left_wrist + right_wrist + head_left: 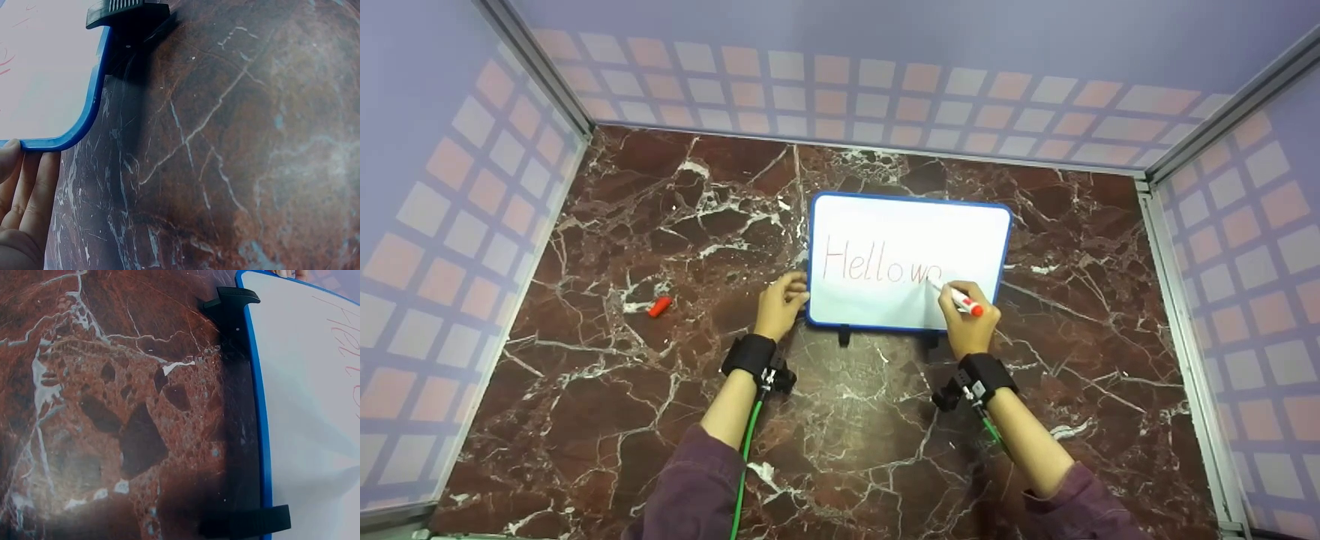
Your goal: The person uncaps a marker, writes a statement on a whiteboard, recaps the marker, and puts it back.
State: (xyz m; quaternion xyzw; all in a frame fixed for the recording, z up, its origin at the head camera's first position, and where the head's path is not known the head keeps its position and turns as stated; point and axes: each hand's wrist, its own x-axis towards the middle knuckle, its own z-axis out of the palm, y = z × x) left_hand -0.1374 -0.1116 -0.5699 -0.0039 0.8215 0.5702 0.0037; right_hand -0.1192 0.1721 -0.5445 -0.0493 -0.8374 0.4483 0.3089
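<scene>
A small whiteboard (885, 225) with a blue frame bears the red handwritten text "Hello.wo". My right hand (971, 322) holds a white marker (962, 298) with a red end, its tip at the last letter. The left hand (781, 306) grips the board's left edge near the lower corner. In the left wrist view, that hand's thumb (8, 158) lies on the front of the blue frame (84, 121) and its fingers go behind. Neither the right hand nor the marker shows in the right wrist view.
A red marker cap (660, 307) lies on the dark red marbled table (660, 420), left of the left hand. Two black clips (239, 295) hold the board's lower edge. Checked panels (885, 97) enclose the table on the back and sides. A green cable (744, 465) runs along the left arm.
</scene>
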